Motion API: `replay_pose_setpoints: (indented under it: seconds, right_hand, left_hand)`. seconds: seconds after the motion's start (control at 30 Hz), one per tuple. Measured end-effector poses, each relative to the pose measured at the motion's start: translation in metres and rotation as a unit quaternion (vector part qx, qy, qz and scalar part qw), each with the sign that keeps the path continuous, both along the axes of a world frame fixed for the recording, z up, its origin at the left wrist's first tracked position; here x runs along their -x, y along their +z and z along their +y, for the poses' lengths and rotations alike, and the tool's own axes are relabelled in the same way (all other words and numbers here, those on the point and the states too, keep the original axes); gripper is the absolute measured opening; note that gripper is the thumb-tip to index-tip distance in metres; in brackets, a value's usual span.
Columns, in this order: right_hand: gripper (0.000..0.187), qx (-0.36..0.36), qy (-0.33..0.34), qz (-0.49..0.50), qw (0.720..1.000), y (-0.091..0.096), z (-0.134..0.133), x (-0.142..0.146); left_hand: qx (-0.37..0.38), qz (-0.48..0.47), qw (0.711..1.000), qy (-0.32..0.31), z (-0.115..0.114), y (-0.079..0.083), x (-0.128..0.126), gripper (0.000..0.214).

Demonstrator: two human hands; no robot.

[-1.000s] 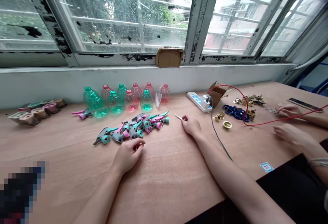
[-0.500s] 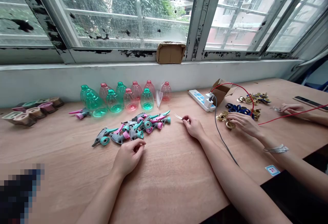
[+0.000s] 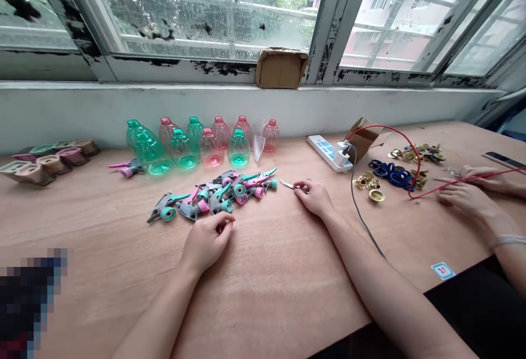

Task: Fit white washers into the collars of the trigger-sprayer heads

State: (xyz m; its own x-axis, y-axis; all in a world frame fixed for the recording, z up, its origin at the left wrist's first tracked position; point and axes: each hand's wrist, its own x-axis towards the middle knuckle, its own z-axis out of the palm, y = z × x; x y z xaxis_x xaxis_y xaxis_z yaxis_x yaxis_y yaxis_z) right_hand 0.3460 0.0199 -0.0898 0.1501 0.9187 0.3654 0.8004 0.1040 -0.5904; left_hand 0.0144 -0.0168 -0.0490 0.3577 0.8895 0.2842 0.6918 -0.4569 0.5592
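My right hand rests on the table, its fingers closed around a pair of slim tweezers with bright metal tips pointing left. My left hand lies with curled fingers just in front of a heap of spray trigger heads; nothing shows in it. These heads are grey with teal or pink levers and collars. Behind them stand several clear green bottles and pink bottles without tops. One more trigger head lies by the green bottles at the left.
A white power strip with a grey cable lies right of my right hand. Beyond it are gold metal parts, blue rings and another person's hands. Small multi-coloured containers stand far left.
The view has tilted and shifted slightly. The other person's near hand has drawn right, away from the gold parts and blue rings. My own hands stay in nearly the same pose.
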Motion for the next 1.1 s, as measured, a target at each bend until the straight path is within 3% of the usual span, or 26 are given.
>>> replay_pose_setpoints:
  seconds: [0.33,0.47,0.63,0.87,1.03,1.1]
  right_hand:
    - [0.025,0.003,-0.082,-0.04,0.996,-0.001,-0.002,-0.005]
    - [0.018,0.017,-0.092,-0.07,0.993,-0.002,-0.002,-0.009]
    - [0.015,0.021,-0.063,-0.085,0.994,0.0,0.0,-0.01]
    - [0.025,0.018,-0.044,-0.061,0.997,0.009,-0.006,-0.002]
    - [0.026,0.075,0.046,-0.057,0.994,0.019,-0.018,0.024]
    - [0.026,0.066,0.095,-0.062,0.991,0.022,-0.024,0.041]
  left_hand:
    - [-0.006,-0.029,0.999,0.028,-0.002,0.003,0.0,0.021]
    - [0.006,-0.033,0.999,0.026,-0.004,0.002,0.0,0.021]
    - [0.011,-0.035,0.999,0.021,-0.005,0.003,0.0,0.02]
    - [0.013,-0.015,1.0,0.007,-0.004,0.002,-0.001,0.02]
    - [0.023,0.007,1.0,0.001,-0.004,0.001,-0.002,0.019]
    - [0.029,0.015,0.999,0.0,-0.004,0.002,-0.002,0.018]
